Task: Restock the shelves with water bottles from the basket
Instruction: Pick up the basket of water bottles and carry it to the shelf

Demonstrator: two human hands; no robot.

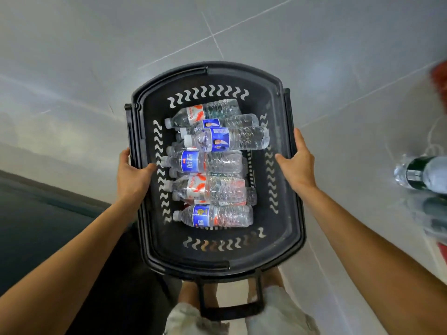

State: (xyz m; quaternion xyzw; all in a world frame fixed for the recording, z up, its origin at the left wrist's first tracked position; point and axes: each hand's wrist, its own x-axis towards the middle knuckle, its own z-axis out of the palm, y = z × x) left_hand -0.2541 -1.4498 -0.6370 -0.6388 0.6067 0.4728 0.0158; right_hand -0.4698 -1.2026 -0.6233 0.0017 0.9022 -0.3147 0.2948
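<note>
Grey floor tiles (pixel 72 68) underlie the black basket (pixel 217 257), gripped at its left rim by the left hand (pixel 131 175); the right hand (pixel 298 163) rests open on the right rim. Inside lie water bottles (pixel 210 163); keeping the basket level with matched grips should stop them rolling. Farther right, blurred bottles (pixel 420 174) probably mark the shelves.

One black basket (pixel 217 252) holds clear water bottles lying on their sides: four blue-labelled (pixel 219 139) and two red-and-white-labelled (pixel 198 111) show fully; others beneath are partly hidden, so the total is uncertain. Two hands (pixel 131 176) flank it.
</note>
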